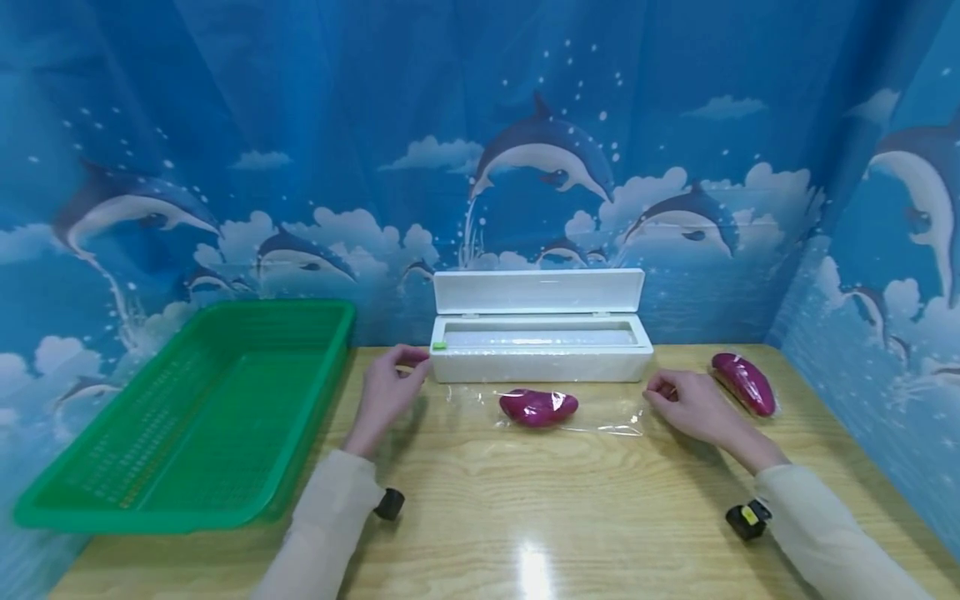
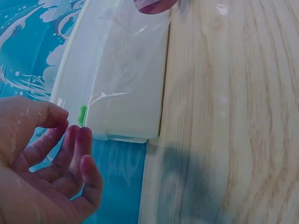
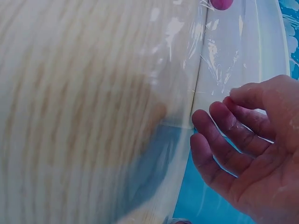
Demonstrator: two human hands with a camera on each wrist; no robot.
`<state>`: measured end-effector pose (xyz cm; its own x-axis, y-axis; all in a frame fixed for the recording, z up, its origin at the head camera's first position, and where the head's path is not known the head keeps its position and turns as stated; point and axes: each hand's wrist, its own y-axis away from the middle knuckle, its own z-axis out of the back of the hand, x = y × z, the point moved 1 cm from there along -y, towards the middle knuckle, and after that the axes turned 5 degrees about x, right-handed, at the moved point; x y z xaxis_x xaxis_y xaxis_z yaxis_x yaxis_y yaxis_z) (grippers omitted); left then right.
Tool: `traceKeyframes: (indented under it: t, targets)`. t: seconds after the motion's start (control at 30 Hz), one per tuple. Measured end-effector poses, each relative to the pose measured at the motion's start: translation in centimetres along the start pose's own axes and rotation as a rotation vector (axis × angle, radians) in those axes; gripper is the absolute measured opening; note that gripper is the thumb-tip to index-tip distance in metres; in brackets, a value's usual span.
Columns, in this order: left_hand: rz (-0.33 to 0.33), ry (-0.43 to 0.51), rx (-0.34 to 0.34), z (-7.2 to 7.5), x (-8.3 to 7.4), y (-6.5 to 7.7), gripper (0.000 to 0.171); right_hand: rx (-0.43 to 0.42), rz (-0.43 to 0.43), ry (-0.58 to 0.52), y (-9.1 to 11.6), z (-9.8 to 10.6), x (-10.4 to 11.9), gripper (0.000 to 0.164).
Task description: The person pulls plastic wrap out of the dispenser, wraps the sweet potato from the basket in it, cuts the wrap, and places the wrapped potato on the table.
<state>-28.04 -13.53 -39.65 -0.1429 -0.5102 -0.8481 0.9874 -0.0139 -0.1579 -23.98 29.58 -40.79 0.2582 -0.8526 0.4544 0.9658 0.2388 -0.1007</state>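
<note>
A purple sweet potato (image 1: 538,408) lies in front of the white wrap dispenser (image 1: 542,365), whose lid stands raised. Clear plastic wrap (image 1: 611,421) spreads around the sweet potato, with wrinkles and glints along its front edge. At the dispenser's left end, my left hand (image 1: 392,383) pinches the wrap between thumb and index finger, beside a green tab (image 2: 82,115). My right hand (image 1: 688,404) is off the dispenser's right front corner, thumb and index finger pinching the wrap's other side. In the right wrist view the wrap (image 3: 187,42) stretches out from near these fingertips.
A second purple sweet potato (image 1: 744,383), covered in wrap, lies on the right by my right hand. On the left stands a large green basket (image 1: 300,450). A blue dolphin-print curtain (image 1: 360,100) hangs behind the wooden table (image 1: 465,517).
</note>
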Motion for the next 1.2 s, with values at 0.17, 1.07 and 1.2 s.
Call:
traceKeyframes:
  t: [0.17, 1.07, 1.2]
  targets:
    - [-0.016, -0.012, -0.014, 0.0, 0.0, -0.2, 0.022, -0.068, -0.015, 0.011, -0.1, 0.5, -0.1, 0.021]
    - [-0.014, -0.217, 0.345, -0.7, 2.7, -4.6, 0.091, -0.011, 0.359, -0.143, -10.0, -2.6, 13.6, 0.022]
    - [-0.030, -0.183, 0.327, -1.0, 3.2, -4.6, 0.089, -0.017, 0.381, -0.192, -11.6, -4.3, 15.6, 0.024]
